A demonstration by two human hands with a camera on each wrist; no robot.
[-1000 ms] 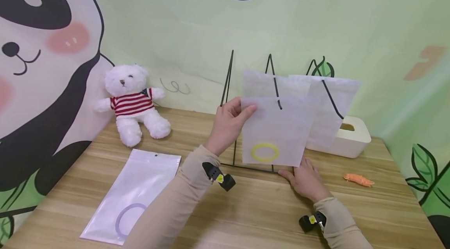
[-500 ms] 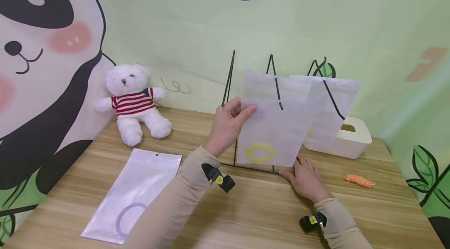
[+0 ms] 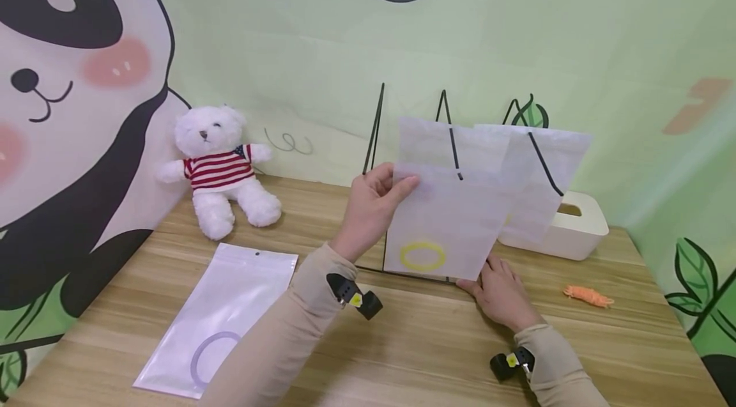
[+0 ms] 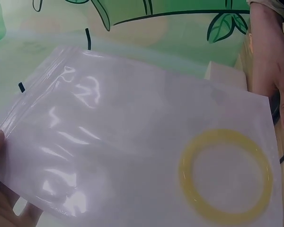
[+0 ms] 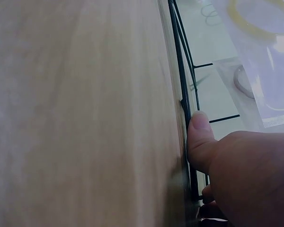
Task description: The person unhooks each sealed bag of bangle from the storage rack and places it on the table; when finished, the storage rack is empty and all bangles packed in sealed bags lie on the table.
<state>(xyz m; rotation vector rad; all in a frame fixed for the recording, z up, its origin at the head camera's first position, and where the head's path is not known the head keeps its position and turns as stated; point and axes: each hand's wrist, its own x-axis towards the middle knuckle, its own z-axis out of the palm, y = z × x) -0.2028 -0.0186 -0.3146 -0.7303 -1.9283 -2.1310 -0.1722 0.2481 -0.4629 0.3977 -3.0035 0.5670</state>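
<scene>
The person's left hand (image 3: 374,207) pinched the top left corner of a frosted plastic bag (image 3: 445,222) between thumb and fingers, and over the last second the bag had slid a little leftward and down, its lower edge now low against the base of the black wire rack (image 3: 376,132); I'd judge it was being seated in a slot or eased clear, though I couldn't tell which. The right hand (image 3: 501,293) lay on the wooden table (image 3: 425,349) at the rack's near right corner, thumb pressed to the thin base wire, bracing it; its other fingers were hidden, so I couldn't tell how they lay. Inside the bag sat a yellow ring (image 3: 422,255), smooth and round, low in the glossy, crinkled film. Two more bags (image 3: 540,170) stood in the rack. A flat white pouch (image 3: 221,317) lay near left, a plush bear (image 3: 218,170) behind it
</scene>
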